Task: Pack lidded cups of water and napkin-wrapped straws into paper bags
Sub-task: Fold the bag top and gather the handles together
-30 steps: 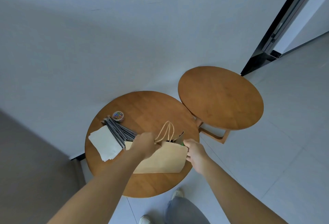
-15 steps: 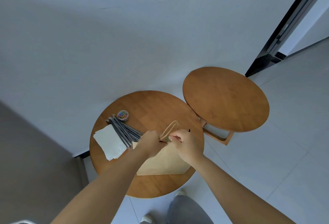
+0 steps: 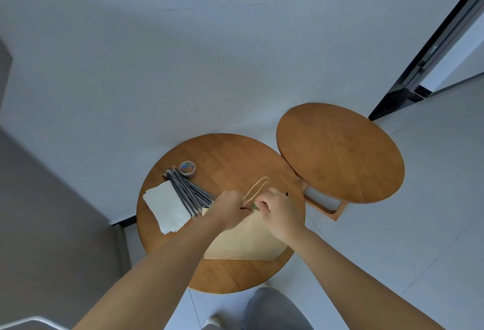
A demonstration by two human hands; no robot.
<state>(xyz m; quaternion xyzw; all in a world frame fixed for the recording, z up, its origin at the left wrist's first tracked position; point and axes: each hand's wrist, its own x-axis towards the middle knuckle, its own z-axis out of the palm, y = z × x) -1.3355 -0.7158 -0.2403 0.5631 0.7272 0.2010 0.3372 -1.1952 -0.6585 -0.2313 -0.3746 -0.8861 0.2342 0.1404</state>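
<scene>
Right now both my hands are at the mouth of the paper bag [image 3: 243, 243], which stands on the near side of the near round table [image 3: 230, 156]. My left hand [image 3: 230, 205] is curled around the top edge just left of the rope handles [image 3: 258, 188], and my right hand [image 3: 275, 209] pinches the edge just right of them. Something small and green shows between my fingertips, but I cannot tell what it is.

I judge the main risk to be the paper: pull the two sides unevenly and the top could crease or tear near the handles. The bag's near corner also sits close to the table edge, so a tug towards me could tip it off. Whether a cup is inside is hidden; if one is, a tilt could spill it. On the left, the straws [image 3: 187, 193] touch the bag's corner beside the napkins [image 3: 167, 206], so a sideways shove could scatter them.
</scene>
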